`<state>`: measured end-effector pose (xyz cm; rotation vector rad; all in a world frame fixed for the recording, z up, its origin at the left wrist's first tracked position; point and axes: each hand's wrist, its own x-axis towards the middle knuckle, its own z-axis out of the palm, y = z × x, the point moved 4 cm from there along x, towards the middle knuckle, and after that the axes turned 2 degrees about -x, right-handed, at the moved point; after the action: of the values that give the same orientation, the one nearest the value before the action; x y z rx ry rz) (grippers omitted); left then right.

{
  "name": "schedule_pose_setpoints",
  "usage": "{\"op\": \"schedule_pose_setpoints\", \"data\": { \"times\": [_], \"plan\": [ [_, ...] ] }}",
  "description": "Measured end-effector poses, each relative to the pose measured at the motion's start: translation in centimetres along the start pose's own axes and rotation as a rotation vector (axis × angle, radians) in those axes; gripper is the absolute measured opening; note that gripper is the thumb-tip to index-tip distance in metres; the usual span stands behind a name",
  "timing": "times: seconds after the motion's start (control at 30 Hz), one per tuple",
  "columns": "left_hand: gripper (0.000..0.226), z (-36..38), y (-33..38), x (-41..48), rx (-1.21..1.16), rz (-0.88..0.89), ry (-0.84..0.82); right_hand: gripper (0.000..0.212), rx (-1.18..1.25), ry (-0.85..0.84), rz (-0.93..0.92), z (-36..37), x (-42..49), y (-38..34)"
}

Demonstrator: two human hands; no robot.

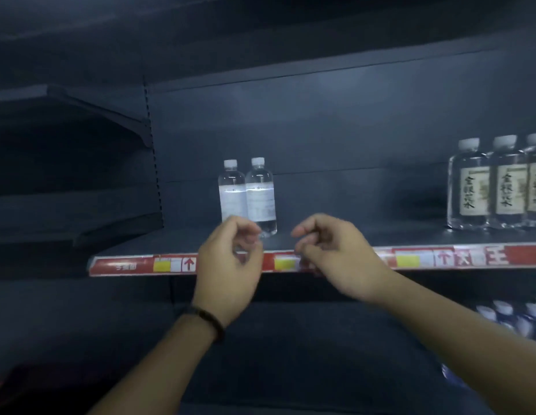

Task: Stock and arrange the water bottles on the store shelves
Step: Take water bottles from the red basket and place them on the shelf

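Two small clear water bottles with white caps and white labels stand upright side by side on the dark shelf [350, 235], one [232, 193] on the left and one [260, 196] touching it on the right. My left hand [230, 265] hovers just in front of them with loosely curled fingers, holding nothing. My right hand [335, 250] is a little to the right, fingers also loosely curled and empty. Both hands are in front of the shelf's red price strip [126, 266].
Three larger clear bottles with beige labels [497, 190] stand at the shelf's right end. More white-capped bottles [506, 322] show on the lower shelf at the right. Dark bare shelves [66, 121] lie to the left, and a back panel behind.
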<state>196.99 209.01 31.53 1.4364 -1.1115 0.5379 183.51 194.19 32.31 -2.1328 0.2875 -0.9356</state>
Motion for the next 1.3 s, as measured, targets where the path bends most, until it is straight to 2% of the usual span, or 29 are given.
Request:
{"op": "schedule_pose_setpoints", "data": {
  "times": [0.07, 0.13, 0.27, 0.47, 0.6, 0.67, 0.73, 0.77, 0.8, 0.83, 0.97, 1.03, 1.13, 1.23, 1.3],
  "plan": [
    [0.025, 0.4, 2.2, -5.3, -0.09, -0.021, -0.058, 0.012, 0.04, -0.152, 0.024, -0.2, -5.2, -0.1],
    [0.019, 1.7, 3.0, -11.1, -0.148, -0.158, -0.197, 0.011, 0.007, -0.217, 0.051, -0.6, -9.9, 1.1],
    [0.014, 6.0, 0.9, -24.0, -0.142, -0.483, -0.556, 0.017, -0.004, -0.197, 0.263, -0.7, -19.4, 8.2],
    [0.018, 13.2, -1.2, -43.9, -0.12, -0.878, -0.906, 0.017, 0.094, -0.096, 0.695, 2.4, -34.0, 21.4],
    [0.036, 16.5, -2.1, -52.9, 0.05, -0.955, -1.191, 0.01, -0.006, -0.085, 0.934, 4.6, -44.1, 31.3],
    [0.034, 17.4, -2.3, -55.9, 0.068, -1.062, -1.235, 0.014, -0.053, -0.079, 1.095, 5.7, -50.4, 38.4],
    [0.017, 18.3, -2.3, -58.4, 0.063, -1.161, -1.257, 0.019, -0.077, -0.066, 1.233, 5.5, -53.9, 37.4],
    [0.016, 18.9, -2.7, -59.8, 0.082, -1.185, -1.265, 0.013, -0.06, -0.049, 1.276, 5.2, -54.9, 36.5],
    [0.024, 19.5, -3.1, -61.2, 0.105, -1.208, -1.28, 0.008, -0.029, -0.049, 1.316, 4.9, -55.5, 35.7],
    [0.037, 20.0, -3.4, -62.4, 0.137, -1.236, -1.285, 0.013, -0.008, -0.076, 1.358, 4.9, -56.3, 35.6],
    [0.06, 21.6, -5.2, -66.0, 0.255, -1.359, -1.368, 0.02, 0.069, -0.104, 1.41, 6.0, -56.9, 38.0],
    [0.063, 22.4, -6.3, -67.4, 0.324, -1.374, -1.542, 0.019, 0.14, -0.118, 1.438, 7.5, -57.5, 40.3],
    [0.055, 23.7, -7.5, -68.3, 0.37, -1.302, -1.775, 0.03, 0.305, -0.169, 1.455, 9.5, -58.6, 42.4],
    [0.064, 24.6, -9.4, -68.9, 0.395, -1.313, -1.781, 0.031, 0.242, -0.245, 1.5, 10.7, -59.5, 44.5],
    [0.065, 24.9, -10.5, -69.6, 0.347, -1.375, -1.701, 0.052, 0.169, -0.243, 1.528, 11.4, -59.4, 45.5]
  ]
}}
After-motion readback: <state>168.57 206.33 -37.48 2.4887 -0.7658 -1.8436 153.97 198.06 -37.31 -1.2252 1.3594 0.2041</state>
